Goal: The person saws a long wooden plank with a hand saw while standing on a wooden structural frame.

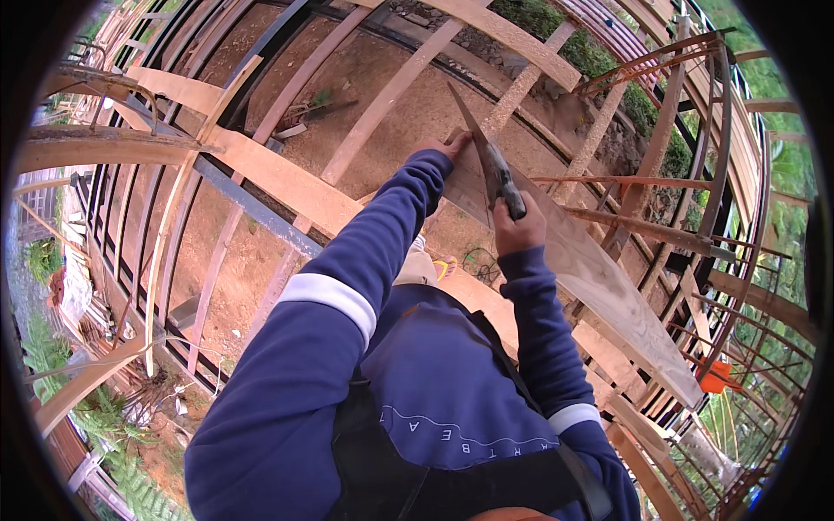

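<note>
A hand saw (481,149) with a dark handle crosses a long grey-brown plank (591,286) near its upper end, the blade pointing up and to the left. My right hand (519,226) is closed round the saw's handle. My left hand (447,148) grips the upper end of the plank just left of the blade; part of its fingers is hidden. The plank runs diagonally down to the lower right. My feet, in sandals (441,267), show partly below it between my arms.
I am among open timber joists (391,100) over reddish dirt (313,65). A wide beam (261,178) runs at left, rusty metal framing (721,113) stands at right, and an orange object (718,377) sits at lower right. Greenery and stacked material lie beyond the edges.
</note>
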`<act>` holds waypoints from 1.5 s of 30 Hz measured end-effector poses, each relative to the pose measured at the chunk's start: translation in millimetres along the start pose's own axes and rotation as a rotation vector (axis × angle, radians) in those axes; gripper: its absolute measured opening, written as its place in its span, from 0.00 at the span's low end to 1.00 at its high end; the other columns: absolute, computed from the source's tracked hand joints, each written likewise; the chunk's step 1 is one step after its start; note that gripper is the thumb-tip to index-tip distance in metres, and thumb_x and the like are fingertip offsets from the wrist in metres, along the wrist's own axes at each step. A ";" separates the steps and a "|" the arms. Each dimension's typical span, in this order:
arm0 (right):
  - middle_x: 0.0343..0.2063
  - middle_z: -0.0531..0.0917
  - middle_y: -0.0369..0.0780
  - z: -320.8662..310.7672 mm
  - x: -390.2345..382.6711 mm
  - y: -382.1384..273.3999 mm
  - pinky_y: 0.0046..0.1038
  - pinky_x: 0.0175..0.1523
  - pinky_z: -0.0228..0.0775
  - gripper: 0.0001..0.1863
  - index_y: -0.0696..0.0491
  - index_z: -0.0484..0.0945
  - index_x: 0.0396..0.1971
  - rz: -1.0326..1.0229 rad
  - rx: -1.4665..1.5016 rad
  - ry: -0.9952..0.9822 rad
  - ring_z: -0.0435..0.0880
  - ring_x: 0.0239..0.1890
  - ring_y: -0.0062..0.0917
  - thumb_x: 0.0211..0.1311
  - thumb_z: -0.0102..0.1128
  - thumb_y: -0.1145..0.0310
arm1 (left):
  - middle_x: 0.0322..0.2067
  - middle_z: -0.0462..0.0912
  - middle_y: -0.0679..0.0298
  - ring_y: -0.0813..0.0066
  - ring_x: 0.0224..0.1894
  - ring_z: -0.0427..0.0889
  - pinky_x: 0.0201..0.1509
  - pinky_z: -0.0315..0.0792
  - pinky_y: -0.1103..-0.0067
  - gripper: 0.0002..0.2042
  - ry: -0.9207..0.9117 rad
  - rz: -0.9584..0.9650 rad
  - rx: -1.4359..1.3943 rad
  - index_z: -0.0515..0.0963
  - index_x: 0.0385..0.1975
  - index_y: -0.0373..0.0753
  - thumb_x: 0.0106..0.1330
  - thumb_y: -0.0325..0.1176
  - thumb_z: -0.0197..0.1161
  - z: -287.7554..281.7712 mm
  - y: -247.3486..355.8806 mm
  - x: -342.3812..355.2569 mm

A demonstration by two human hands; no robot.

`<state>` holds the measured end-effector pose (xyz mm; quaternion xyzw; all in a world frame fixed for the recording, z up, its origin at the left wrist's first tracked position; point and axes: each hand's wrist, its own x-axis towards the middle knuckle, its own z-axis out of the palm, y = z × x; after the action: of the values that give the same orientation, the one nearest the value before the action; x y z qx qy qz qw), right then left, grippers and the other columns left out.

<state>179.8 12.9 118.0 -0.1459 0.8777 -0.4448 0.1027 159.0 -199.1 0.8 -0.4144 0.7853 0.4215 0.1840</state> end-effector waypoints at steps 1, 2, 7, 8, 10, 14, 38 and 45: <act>0.17 0.76 0.45 -4.7 -15.8 -4.5 0.31 0.31 0.71 0.07 0.57 0.78 0.29 -0.014 0.009 -0.006 0.76 0.20 0.28 0.58 0.63 0.69 | 0.47 0.82 0.42 0.47 0.55 0.80 0.60 0.71 0.67 0.56 0.024 -0.001 -0.012 0.81 0.48 0.31 0.47 0.86 0.42 -0.2 -9.4 4.5; 0.18 0.77 0.45 -13.9 -34.2 1.6 0.31 0.32 0.72 0.07 0.57 0.78 0.30 -0.012 0.019 0.026 0.77 0.20 0.29 0.58 0.63 0.69 | 0.47 0.82 0.41 0.47 0.55 0.80 0.60 0.71 0.67 0.56 0.044 0.006 -0.027 0.81 0.48 0.30 0.47 0.86 0.41 -0.4 -10.1 9.0; 0.18 0.77 0.47 -42.1 -63.0 2.7 0.32 0.32 0.72 0.07 0.57 0.78 0.28 0.053 -0.004 -0.001 0.79 0.20 0.31 0.58 0.62 0.68 | 0.50 0.80 0.39 0.46 0.56 0.79 0.61 0.70 0.66 0.56 0.055 0.002 0.016 0.80 0.49 0.29 0.47 0.85 0.43 1.4 -3.8 6.5; 0.18 0.77 0.48 -27.9 -44.7 9.2 0.33 0.31 0.71 0.07 0.56 0.77 0.27 0.042 0.009 0.021 0.80 0.21 0.37 0.58 0.62 0.68 | 0.51 0.79 0.39 0.46 0.56 0.78 0.61 0.70 0.66 0.56 0.051 -0.003 0.003 0.80 0.50 0.28 0.48 0.85 0.44 2.5 -1.2 4.5; 0.18 0.77 0.49 -2.1 -0.2 7.1 0.35 0.31 0.71 0.07 0.56 0.77 0.27 -0.043 -0.042 0.047 0.80 0.22 0.42 0.58 0.62 0.68 | 0.51 0.79 0.39 0.46 0.57 0.78 0.61 0.70 0.66 0.56 0.028 -0.014 -0.014 0.80 0.50 0.28 0.48 0.85 0.44 2.0 7.6 -2.4; 0.19 0.76 0.49 13.8 13.3 5.9 0.36 0.31 0.71 0.07 0.56 0.77 0.28 -0.059 -0.027 0.048 0.80 0.23 0.43 0.58 0.62 0.68 | 0.51 0.79 0.39 0.46 0.58 0.77 0.62 0.69 0.66 0.55 -0.030 -0.021 -0.065 0.80 0.50 0.29 0.48 0.84 0.45 -12.1 9.1 -10.0; 0.17 0.76 0.46 -17.7 -25.6 12.6 0.30 0.31 0.70 0.06 0.57 0.78 0.29 -0.018 0.016 0.045 0.77 0.20 0.31 0.59 0.61 0.70 | 0.49 0.80 0.39 0.47 0.56 0.79 0.60 0.71 0.67 0.55 0.064 0.002 -0.019 0.81 0.50 0.30 0.47 0.84 0.46 -1.1 6.2 -2.1; 0.17 0.75 0.47 1.9 -8.2 7.1 0.33 0.30 0.69 0.07 0.57 0.77 0.28 -0.014 -0.002 0.027 0.77 0.20 0.32 0.58 0.62 0.69 | 0.49 0.80 0.39 0.46 0.56 0.79 0.60 0.71 0.66 0.55 -0.003 -0.039 -0.063 0.81 0.49 0.29 0.48 0.84 0.45 -15.8 4.2 -5.9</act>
<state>186.8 18.3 111.5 -0.1460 0.8785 -0.4465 0.0874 160.0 -207.8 15.8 -0.4344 0.7634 0.4428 0.1802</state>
